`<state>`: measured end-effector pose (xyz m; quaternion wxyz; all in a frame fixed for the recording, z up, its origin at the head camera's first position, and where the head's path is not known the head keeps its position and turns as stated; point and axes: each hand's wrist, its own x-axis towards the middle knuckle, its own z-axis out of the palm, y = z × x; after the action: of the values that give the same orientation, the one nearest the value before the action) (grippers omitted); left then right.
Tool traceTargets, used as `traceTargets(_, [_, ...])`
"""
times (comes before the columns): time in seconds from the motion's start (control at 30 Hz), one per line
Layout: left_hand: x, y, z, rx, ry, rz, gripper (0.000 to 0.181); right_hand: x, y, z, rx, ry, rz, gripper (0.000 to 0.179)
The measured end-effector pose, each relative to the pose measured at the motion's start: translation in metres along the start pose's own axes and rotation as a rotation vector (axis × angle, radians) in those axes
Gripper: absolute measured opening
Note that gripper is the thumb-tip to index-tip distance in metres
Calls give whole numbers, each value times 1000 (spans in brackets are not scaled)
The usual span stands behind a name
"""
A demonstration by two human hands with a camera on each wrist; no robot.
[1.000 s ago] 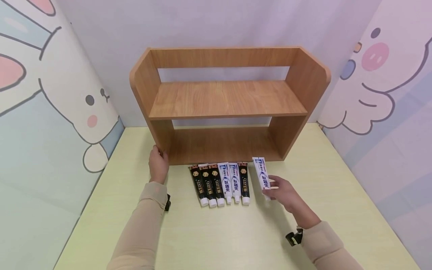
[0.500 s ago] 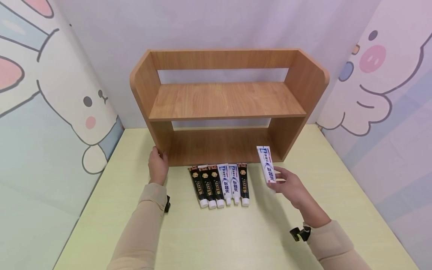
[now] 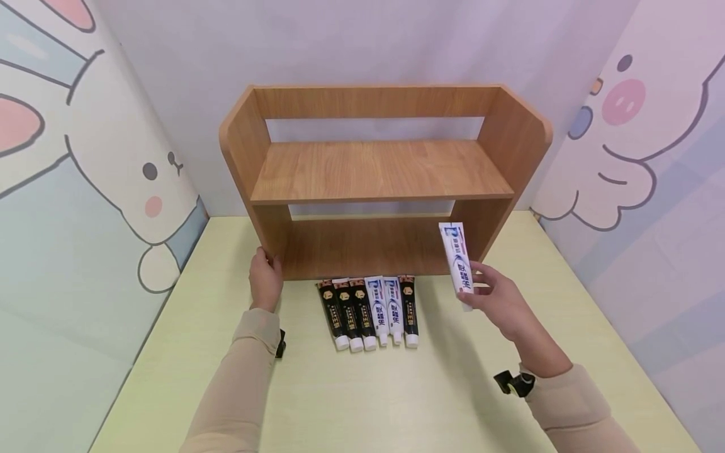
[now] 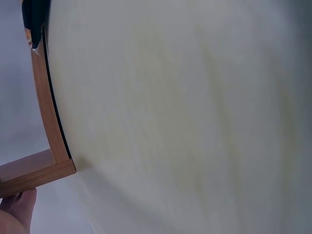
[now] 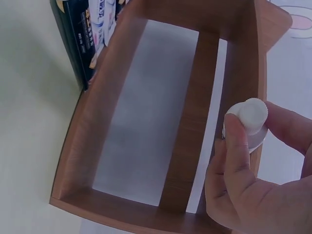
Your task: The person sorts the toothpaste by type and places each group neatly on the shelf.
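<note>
My right hand point(image 3: 504, 308) pinches a white-and-blue toothpaste tube point(image 3: 456, 259) near its cap end. The tube is raised above the table, crimped end up, in front of the shelf's right lower part. In the right wrist view its white cap point(image 5: 254, 116) shows between thumb and fingers. My left hand point(image 3: 265, 280) grips the lower left side panel of a two-tier wooden shelf point(image 3: 385, 168); some of its fingers are hidden behind the panel. Along the shelf's front lie three black toothpaste tubes point(image 3: 347, 314), then two white ones point(image 3: 378, 308), then one black tube point(image 3: 409, 311).
The shelf stands on a pale yellow table point(image 3: 340, 396) before a plain back wall point(image 3: 368, 41). Cartoon-printed panels rise at the left point(image 3: 102, 251) and right point(image 3: 674, 207). The shelf's middle board point(image 3: 379, 200) juts out over the lower tier point(image 3: 368, 245).
My right hand has lifted the white toothpaste tube away from beside the row, upward and slightly to the right. The left hand has stayed on the shelf panel.
</note>
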<state>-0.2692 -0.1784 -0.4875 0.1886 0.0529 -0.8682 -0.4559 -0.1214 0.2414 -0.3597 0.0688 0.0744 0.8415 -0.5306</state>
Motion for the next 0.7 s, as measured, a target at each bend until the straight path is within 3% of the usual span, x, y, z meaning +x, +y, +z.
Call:
traceTargets(0.47, [-1, -2, 1, 8, -2, -20, 31, 3, -43, -27, -67, 46, -57, 79])
traceTargets(0.7, [-2, 0, 0, 16, 1, -21, 30, 14, -60, -39, -102, 65, -80, 79])
